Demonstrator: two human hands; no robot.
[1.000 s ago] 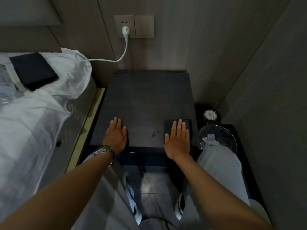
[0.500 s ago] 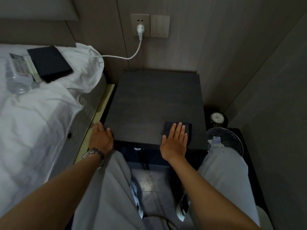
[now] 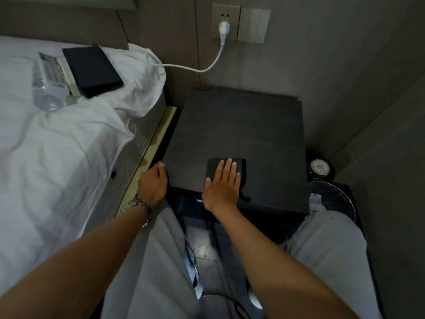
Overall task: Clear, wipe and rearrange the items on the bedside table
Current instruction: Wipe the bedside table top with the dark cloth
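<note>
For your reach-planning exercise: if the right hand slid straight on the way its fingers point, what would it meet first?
Only bare bedside table lies ahead of the right hand; probably the back wall comes first, though depth is unclear.

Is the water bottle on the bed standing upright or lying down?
Lying down. The water bottle rests on its side on the white bedding, its label facing up, beside the dark book.

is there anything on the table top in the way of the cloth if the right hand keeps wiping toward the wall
Nothing visible. The right hand lies flat on the dark cloth near the front edge of the bedside table, and the top beyond it is bare up to the wall. The left hand grips the table's front left corner, off to the side.
</note>
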